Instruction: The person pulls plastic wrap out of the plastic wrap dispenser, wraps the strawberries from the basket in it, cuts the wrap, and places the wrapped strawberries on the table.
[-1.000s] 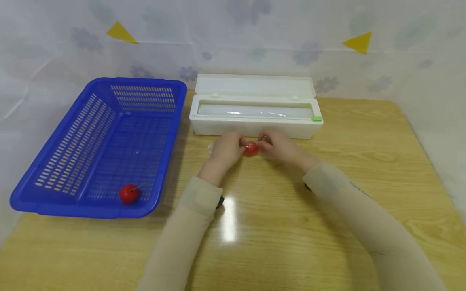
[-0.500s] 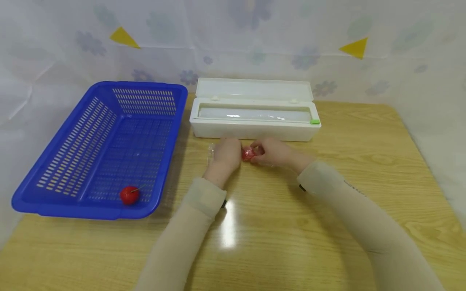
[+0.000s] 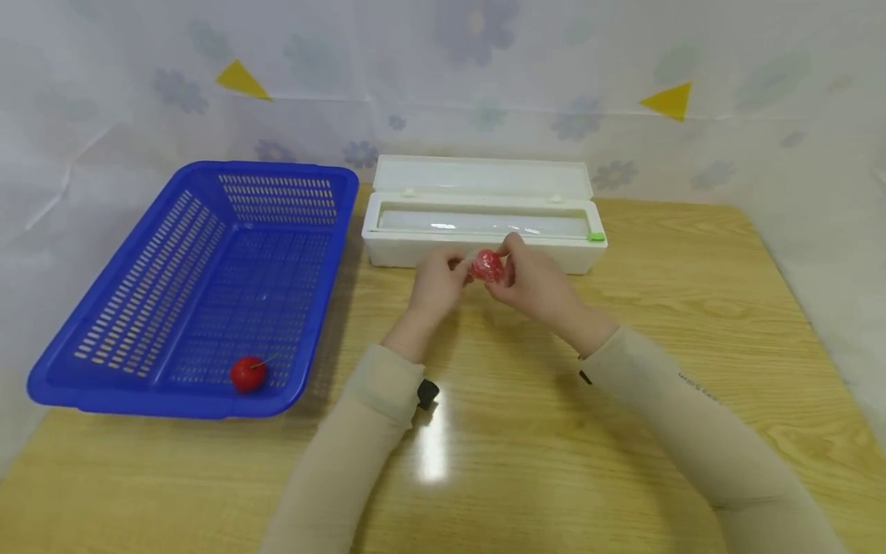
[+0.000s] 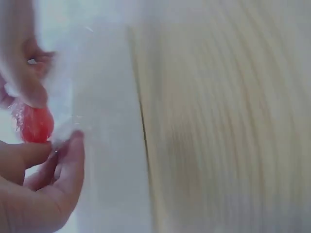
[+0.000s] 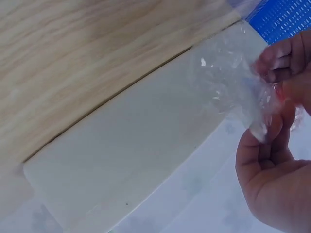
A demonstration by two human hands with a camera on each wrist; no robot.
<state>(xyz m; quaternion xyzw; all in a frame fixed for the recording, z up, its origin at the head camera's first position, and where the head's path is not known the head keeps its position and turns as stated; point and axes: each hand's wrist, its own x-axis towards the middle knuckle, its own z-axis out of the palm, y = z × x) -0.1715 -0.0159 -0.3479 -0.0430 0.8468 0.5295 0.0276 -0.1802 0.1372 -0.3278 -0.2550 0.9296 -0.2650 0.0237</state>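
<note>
A red cherry-like fruit (image 3: 487, 266) wrapped in clear cling film is held up between the two hands, in front of the white box. The left hand (image 3: 439, 283) pinches the film at the fruit's left side. On the other side, the right hand (image 3: 536, 281) grips the wrapped fruit with thumb and fingers. In the left wrist view the fruit (image 4: 35, 121) shows between both hands' fingertips. Crumpled loose film (image 5: 228, 82) sticks out past the fingers in the right wrist view, where the hands mostly hide the fruit.
A white cling film box (image 3: 484, 252) stands behind the hands, lid (image 3: 484, 177) raised, film roll (image 3: 477, 223) inside, green slider (image 3: 596, 237) at its right end. Left of it sits a blue basket (image 3: 321, 308) holding another red fruit with a stem (image 3: 248, 375). Patterned cloth (image 3: 429, 77) hangs behind.
Both hands have lifted the wrapped fruit off the tabletop, up towards the box. The right fingers have moved from twisting film beside the fruit to gripping the fruit itself.
</note>
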